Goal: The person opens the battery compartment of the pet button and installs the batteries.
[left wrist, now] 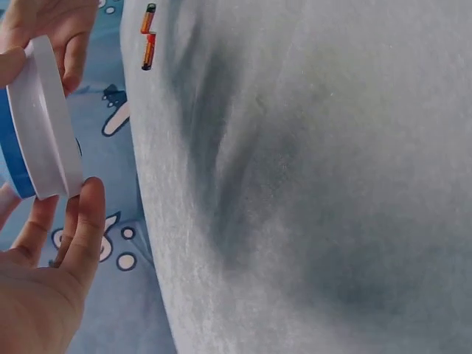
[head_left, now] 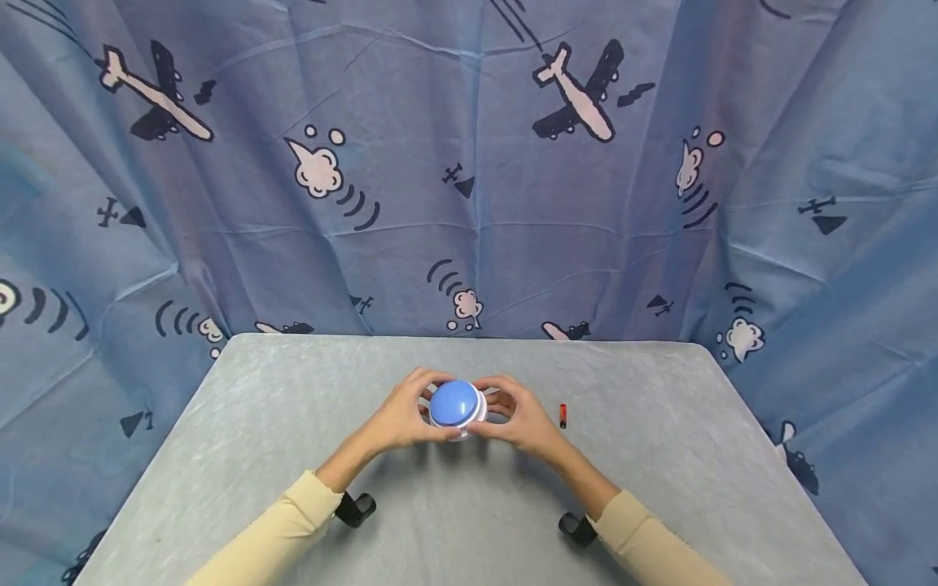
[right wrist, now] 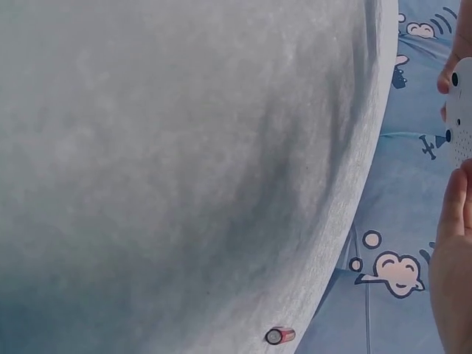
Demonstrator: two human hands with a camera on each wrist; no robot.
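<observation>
Head view: left hand and right hand grasp one button

The fingers of both hands are bent around the button, one hand at each side, so that it sits directly between them. Each thumb lies along the near edge, the two thumb tips close together, while the other fingers curve round the far side. Its blue top faces up and toward the viewer, above a white rim. Seen from the left wrist, the button stands nearly edge-on between the two sets of fingers; from the right wrist, part of its white underside shows, with dark round spots and a patch of tiny holes, cut off by the picture's border.

Below the fingers is the grey table; the button is held up off it, and soft shadows fall on the cloth-like surface. Just to the right of the right hand's fingers, on the table, lie two red-and-black batteries, lined up end to end in the left wrist view; whether they touch is too small to tell.

Back from the fingers, toward the viewer, a black mount sits at each wrist, the left one and the right one, next to pale yellow sleeves. Farthest out, beyond the fingers and the table's far edge, hangs a blue curtain printed with planes and clouds.
</observation>
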